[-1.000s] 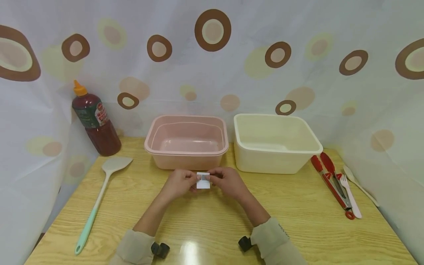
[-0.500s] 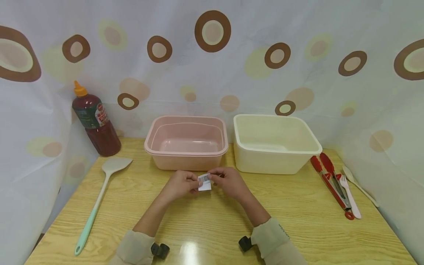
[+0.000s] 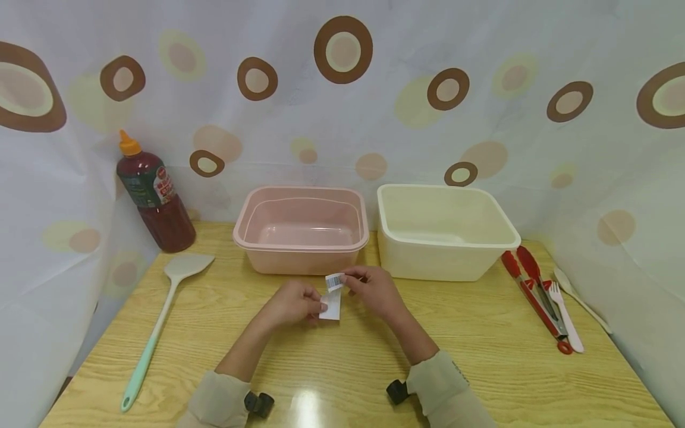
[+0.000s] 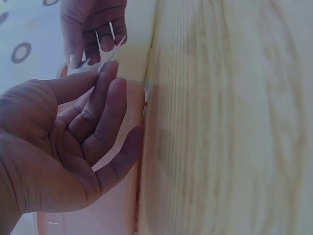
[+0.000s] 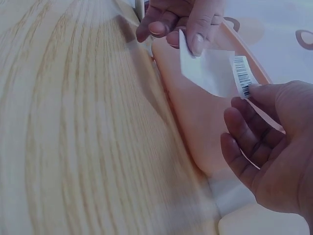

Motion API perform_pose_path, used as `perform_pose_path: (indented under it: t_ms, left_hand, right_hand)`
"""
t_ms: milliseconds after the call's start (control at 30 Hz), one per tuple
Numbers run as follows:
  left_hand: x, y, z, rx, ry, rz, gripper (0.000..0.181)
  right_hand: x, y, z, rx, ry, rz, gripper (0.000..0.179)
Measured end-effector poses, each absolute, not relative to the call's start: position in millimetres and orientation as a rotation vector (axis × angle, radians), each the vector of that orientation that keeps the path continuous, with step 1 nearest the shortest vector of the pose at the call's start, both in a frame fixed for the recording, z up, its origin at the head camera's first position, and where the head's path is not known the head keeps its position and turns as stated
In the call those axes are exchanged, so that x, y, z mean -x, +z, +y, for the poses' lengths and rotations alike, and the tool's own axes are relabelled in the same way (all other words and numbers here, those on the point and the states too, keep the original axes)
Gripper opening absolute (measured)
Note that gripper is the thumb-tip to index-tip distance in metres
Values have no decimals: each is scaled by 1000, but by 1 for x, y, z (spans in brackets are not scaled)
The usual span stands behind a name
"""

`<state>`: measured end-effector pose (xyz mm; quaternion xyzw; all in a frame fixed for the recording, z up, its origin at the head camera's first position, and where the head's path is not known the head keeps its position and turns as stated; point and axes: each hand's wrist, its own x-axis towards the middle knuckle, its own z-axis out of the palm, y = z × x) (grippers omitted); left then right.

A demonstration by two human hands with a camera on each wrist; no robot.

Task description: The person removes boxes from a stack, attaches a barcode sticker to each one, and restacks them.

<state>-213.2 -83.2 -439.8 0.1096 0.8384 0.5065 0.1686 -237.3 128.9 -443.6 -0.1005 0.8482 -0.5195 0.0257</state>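
Between finger and thumb, my left hand (image 3: 293, 303) pinches a small white backing paper (image 3: 332, 307) by its left side. My right hand (image 3: 374, 292) pinches a barcode sticker (image 3: 334, 282) by its right edge, just above the paper in the head view. In the right wrist view the barcode sticker (image 5: 242, 77) stands at the far end of the folded backing paper (image 5: 208, 73), overlapping its edge. Both hands are in front of the pink basin (image 3: 302, 261). In the left wrist view the paper shows nearly edge-on, partly hidden by fingers.
Right of the basin stands a cream bin (image 3: 433, 261). Red-handled tongs (image 3: 537, 297), a pink fork (image 3: 567, 318) and a light spoon (image 3: 583, 300) lie at the right. At the left are a turner (image 3: 155, 333) and a sauce bottle (image 3: 155, 199). A patterned sheet hangs behind.
The barcode sticker has come up from the paper and shifted upward with my right hand. My left hand has moved slightly down with the backing paper, baring its blank face.
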Motion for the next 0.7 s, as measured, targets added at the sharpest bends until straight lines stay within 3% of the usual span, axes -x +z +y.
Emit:
perform_pose_path:
  t_ms: [400, 533, 700]
  left_hand:
    - [212, -442, -87, -358, 1192, 2459, 21]
    - [209, -436, -89, -269, 1000, 2624, 25]
    - [211, -432, -90, -155, 1239, 2670, 20]
  right_hand:
    - [239, -448, 126, 410, -1680, 2610, 16]
    - [237, -448, 125, 394, -1660, 2619, 17]
    - [235, -448, 123, 404, -1680, 2623, 16]
